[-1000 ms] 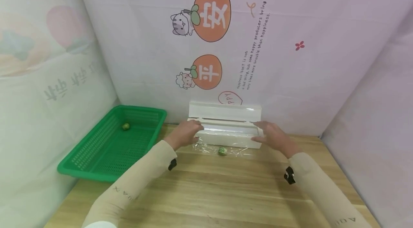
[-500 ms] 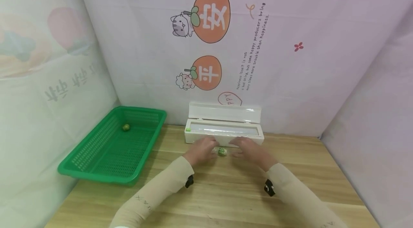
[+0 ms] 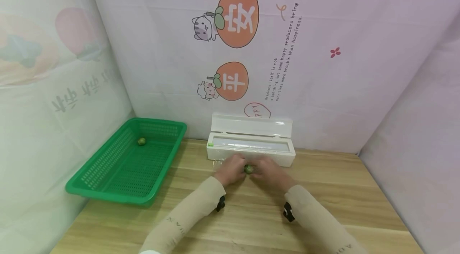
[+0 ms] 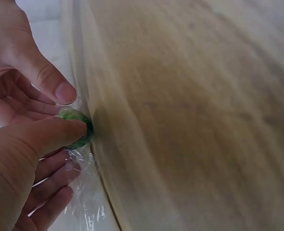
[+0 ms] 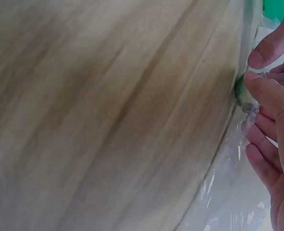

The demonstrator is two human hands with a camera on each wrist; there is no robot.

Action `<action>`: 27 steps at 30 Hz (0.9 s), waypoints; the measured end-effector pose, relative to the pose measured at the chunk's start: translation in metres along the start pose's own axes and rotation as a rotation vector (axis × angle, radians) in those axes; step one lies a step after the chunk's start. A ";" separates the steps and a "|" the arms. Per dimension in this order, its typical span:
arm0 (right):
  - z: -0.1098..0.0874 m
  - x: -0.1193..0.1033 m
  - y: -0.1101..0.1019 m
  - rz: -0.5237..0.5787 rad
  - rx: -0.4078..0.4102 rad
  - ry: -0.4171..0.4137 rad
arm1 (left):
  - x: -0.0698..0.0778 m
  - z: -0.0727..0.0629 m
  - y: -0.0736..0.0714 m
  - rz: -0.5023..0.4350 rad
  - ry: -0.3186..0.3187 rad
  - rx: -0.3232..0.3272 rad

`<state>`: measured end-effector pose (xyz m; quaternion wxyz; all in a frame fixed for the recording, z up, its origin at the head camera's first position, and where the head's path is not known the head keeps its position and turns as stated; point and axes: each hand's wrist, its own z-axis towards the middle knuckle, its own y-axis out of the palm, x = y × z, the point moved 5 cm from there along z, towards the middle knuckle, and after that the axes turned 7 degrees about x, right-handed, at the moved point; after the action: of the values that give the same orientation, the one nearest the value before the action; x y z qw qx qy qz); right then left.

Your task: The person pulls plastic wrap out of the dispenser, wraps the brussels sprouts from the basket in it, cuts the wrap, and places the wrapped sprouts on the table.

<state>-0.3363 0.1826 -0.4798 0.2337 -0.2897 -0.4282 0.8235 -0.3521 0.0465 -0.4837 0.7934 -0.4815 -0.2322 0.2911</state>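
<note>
Curled fingers and thumbs of both the left hand (image 3: 231, 168) and the right hand (image 3: 267, 170) pinch a small, round green vegetable (image 3: 248, 169), probably a Brussels sprout, through clear plastic film (image 4: 89, 204). It lies between them, close in front of a white cling-film dispenser (image 3: 284, 161) on the wood-grain tabletop (image 3: 323, 206).

Most recent change: the hands close in from either side, thumbs reaching the vegetable and fingers gathering film behind and below it. Loose film trails along the dispenser's front. The closure suggests that the wrapping itself is under way, with the film not yet fully folded round.

Compared with half a second earlier, when visible gaps separate the hands from the vegetable, those gaps are now gone. One second earlier, the hands are spread at the two ends of the dispenser. Unchanged: the raised lid (image 3: 251, 124), the green basket (image 3: 108, 196) to the left, and the second green vegetable (image 3: 141, 141) inside it.
</note>
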 end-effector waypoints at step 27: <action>-0.003 -0.044 -0.035 -0.117 -0.014 -0.089 | 0.030 -0.022 -0.044 0.013 0.085 0.038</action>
<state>-0.2978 0.1746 -0.4398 0.2601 -0.2289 -0.4601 0.8175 -0.3052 0.0371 -0.4513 0.8095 -0.4799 -0.1896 0.2800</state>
